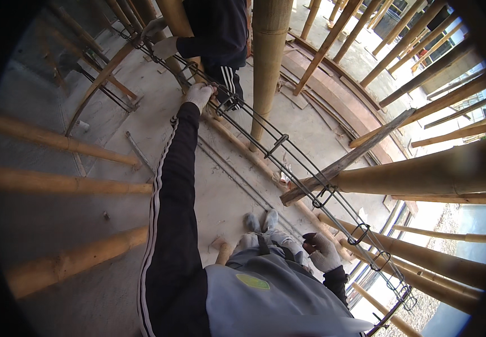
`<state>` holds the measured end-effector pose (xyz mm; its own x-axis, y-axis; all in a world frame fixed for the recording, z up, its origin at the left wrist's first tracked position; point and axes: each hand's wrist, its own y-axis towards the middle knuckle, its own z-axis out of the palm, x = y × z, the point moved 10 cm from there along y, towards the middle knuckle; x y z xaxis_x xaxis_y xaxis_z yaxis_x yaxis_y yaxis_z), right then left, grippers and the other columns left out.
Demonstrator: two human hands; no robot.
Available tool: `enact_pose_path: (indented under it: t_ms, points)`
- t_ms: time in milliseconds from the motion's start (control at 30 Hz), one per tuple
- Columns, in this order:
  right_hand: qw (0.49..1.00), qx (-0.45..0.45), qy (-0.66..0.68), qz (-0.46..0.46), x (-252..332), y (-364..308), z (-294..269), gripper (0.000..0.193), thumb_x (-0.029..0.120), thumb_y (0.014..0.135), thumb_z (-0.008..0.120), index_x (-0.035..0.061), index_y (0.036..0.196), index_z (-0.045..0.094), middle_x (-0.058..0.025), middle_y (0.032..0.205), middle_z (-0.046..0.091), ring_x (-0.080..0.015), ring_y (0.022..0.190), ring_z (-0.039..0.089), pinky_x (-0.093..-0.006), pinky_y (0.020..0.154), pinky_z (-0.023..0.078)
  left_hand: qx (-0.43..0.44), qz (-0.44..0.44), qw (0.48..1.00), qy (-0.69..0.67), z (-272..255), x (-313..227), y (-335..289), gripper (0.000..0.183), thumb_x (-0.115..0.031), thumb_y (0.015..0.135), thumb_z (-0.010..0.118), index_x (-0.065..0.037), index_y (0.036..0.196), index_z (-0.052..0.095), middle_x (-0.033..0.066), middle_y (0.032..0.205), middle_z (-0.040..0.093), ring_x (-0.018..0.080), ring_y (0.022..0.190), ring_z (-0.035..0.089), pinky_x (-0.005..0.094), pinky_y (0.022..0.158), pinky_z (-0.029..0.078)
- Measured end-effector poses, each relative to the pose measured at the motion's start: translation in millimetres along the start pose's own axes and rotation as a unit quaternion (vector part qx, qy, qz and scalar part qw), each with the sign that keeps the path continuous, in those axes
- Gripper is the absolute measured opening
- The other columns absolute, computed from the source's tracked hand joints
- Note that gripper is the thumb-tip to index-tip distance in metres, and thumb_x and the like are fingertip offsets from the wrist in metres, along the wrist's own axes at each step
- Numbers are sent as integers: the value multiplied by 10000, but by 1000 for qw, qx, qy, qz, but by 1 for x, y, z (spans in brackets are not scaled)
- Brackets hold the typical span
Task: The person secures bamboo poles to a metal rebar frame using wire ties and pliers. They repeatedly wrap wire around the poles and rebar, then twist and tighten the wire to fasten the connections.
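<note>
A long rebar cage (276, 147), thin steel bars tied with square stirrups, runs slantwise from the far left to the near right. My left hand (199, 95), in a pale glove, reaches far out and is closed around the bars of its far half. My right hand (322, 254), in a white glove with dark fingertips, hangs beside my body near the cage's near half, apart from it. Its fingers are loosely bent, and nothing shows in them. Beyond my left hand, a co-worker's gloved hand (165, 48) rests at the cage's far end.
A thick upright bamboo pole (269, 62) stands just beyond the cage. Bamboo poles (74, 182) surround me on both sides. A weathered timber (349, 160) crosses under the cage on the right. Two thin bars (243, 182) lie on the concrete floor (220, 210) by my shoes.
</note>
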<state>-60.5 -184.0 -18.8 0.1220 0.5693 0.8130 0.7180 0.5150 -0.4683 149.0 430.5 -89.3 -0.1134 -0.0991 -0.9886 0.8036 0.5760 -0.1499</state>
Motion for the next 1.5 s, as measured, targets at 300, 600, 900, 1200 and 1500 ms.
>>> enact_pose_path:
  t_ms: [300,600,900,1200,1500]
  points:
    - [977,163,54,-123,139,146,40,247,144,978,686,7,1184,684,-115,1042,717,-179,971,689,-336,845,545,30,-109,981,155,-17,-20,-24,129,-197,934,717,-91,1008,723,19,868,737,118,744,691,260,581,465]
    - [967,-57,213,-128,264,368,131,246,118,941,622,7,1151,685,-43,933,705,-126,818,640,-290,719,533,148,-164,975,-25,2,-22,-38,124,-178,934,739,-55,945,746,54,861,763,145,733,721,266,635,543]
    - [957,-128,257,-34,256,406,154,251,123,935,681,31,1166,717,-29,865,692,-112,706,616,-280,599,506,240,-171,956,-3,6,-16,-20,156,-173,974,716,-48,1063,745,50,906,760,136,777,732,256,713,592]
    - [901,-180,394,2,237,405,155,117,105,981,652,38,1067,694,-32,854,671,-123,684,603,-276,590,504,262,-161,951,-33,16,-26,-19,175,-171,974,729,-16,1044,768,30,907,753,97,762,693,246,705,553]
    - [895,-163,415,3,242,399,155,122,100,986,643,41,1083,688,-34,908,685,-129,761,627,-275,632,514,291,-142,946,0,18,-26,-15,203,-204,986,720,-44,1108,753,25,988,742,98,844,701,226,728,543]
